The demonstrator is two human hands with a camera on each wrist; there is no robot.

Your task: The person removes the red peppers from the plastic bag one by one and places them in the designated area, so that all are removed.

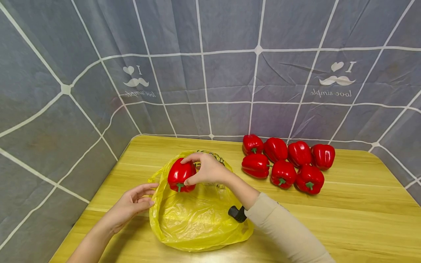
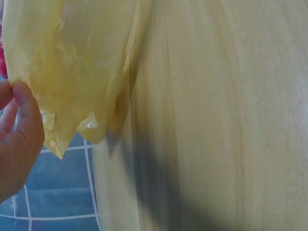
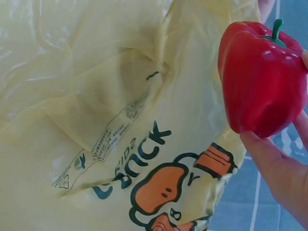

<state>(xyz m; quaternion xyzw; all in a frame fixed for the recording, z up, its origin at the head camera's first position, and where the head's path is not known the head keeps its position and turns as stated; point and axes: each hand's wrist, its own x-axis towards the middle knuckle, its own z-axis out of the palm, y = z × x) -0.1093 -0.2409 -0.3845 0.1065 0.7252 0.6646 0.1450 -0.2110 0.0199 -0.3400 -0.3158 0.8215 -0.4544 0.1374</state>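
Note:
A yellow plastic bag (image 1: 194, 215) lies spread on the table with its mouth facing up. My right hand (image 1: 208, 168) grips a red bell pepper (image 1: 179, 174) with a green stem, over the bag's left part near the rim. In the right wrist view the pepper (image 3: 262, 82) is held between fingers and thumb, beside the bag's printed side (image 3: 159, 183). At the left edge, my left hand (image 1: 135, 202) pinches the bag's rim between thumb and fingers. The left wrist view shows these fingertips (image 2: 21, 91) on the thin plastic (image 2: 77, 62).
Several more red bell peppers (image 1: 283, 173) sit in two rows at the back right of the wooden table (image 1: 355, 219). A grey curtain (image 1: 230, 80) with white lines hangs behind and along the sides. A black device (image 1: 237, 214) is at the right forearm.

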